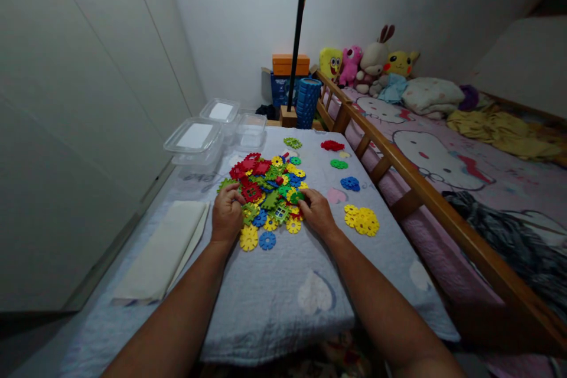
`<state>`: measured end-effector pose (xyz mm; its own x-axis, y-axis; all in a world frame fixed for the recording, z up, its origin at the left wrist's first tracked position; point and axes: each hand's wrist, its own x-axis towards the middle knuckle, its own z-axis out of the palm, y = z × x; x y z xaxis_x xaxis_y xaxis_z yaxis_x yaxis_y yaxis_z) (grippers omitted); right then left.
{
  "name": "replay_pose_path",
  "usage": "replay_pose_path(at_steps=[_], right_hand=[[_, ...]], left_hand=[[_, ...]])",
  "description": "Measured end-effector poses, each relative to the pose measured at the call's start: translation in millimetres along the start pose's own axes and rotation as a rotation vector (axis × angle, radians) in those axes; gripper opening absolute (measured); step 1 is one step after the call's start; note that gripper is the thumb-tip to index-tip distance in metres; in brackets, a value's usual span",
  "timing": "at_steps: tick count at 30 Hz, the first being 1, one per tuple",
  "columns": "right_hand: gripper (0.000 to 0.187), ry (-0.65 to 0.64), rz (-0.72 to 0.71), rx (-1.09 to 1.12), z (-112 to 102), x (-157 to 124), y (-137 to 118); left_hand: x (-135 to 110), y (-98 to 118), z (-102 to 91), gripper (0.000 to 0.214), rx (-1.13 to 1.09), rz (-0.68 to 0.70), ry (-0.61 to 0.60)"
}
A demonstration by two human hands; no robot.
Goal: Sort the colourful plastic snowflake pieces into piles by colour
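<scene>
With the right hand (316,209) pinched on a round green plastic disc (296,197) at the right edge of the jumbled multicoloured plastic pile (271,199), grip only the rim. Rest the curled left hand (227,215) lightly opposite; cannot tell whether gripping.

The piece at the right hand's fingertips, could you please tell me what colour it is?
The piece is green, best seen in the head view.

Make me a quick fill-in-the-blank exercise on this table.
The mixed pile lies between the right hand and the ____ hand.
In the right-hand row, the blue cluster lies between the green cluster and the ____ cluster.
Farthest from the camera in that row is the ____ cluster.
Missing words: left; yellow; red.
</scene>
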<state>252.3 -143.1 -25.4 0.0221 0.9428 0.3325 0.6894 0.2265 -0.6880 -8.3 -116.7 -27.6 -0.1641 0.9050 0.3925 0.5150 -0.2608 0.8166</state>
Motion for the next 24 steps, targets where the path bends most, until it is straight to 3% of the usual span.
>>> replay_pose_path(at_steps=[5,11,18,24], right_hand=[[0.024,0.026,0.050,0.110,-2.8,-0.2,-0.1],[0.031,0.070,0.141,0.164,-11.1,-0.7,-3.1],[0.032,0.099,0.151,0.181,-19.1,0.7,-0.4],[0.033,0.164,0.187,0.149,-39.4,28.5,13.3]], left_hand=[[1.2,2.1,0.3,0.019,-0.008,-0.019,-0.011],[1.9,1.4,0.3,0.018,-0.010,-0.041,-0.004],[2.6,-4.3,2.2,0.017,-0.033,-0.035,-0.003],[3.3,-5.8,2.5,0.013,-0.181,-0.210,0.115]])
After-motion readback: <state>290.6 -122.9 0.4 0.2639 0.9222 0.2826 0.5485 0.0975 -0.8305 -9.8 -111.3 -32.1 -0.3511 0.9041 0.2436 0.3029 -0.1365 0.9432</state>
